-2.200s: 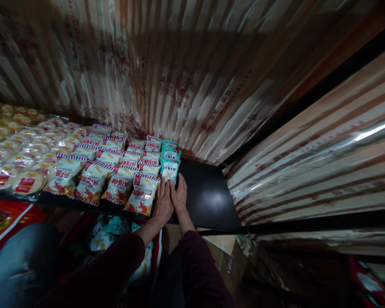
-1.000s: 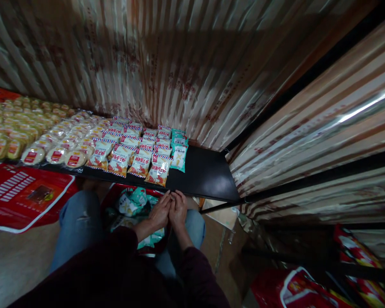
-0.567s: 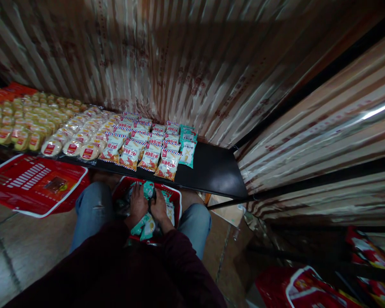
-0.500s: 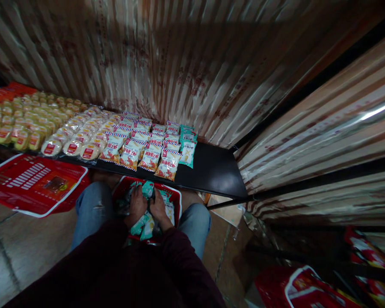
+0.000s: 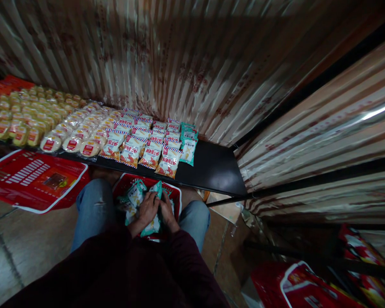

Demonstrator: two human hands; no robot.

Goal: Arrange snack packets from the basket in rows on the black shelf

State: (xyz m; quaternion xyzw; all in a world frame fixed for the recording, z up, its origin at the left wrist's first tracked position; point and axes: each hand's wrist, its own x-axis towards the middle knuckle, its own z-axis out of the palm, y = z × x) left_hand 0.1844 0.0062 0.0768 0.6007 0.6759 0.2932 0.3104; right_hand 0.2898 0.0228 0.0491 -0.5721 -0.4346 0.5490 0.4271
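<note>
Since half a second ago, both hands have shifted to the right and drawn closer together, and a green-and-white packet (image 5: 157, 187) now shows between them. The left hand (image 5: 148, 208) lies over the packet's left side, its fingers bent and half closed on it. The right hand (image 5: 167, 211) is pressed along the packet's right edge, fingers curled; its fingertips are partly hidden, so how firmly it grips I cannot tell. The packet's green top sticks out just beyond the fingers, tilted a little, while its lower part is covered by the hands. All this is inside a red basket (image 5: 179, 197) between the person's knees, with loose packets (image 5: 136, 194) of the same kind just left of the left hand and others beneath. Beyond the basket runs a black shelf (image 5: 214, 164). On it, red-lettered snack bags (image 5: 168, 161) stand in rows, with a short row of green packets (image 5: 188, 150) beside them, well apart from both hands.
</note>
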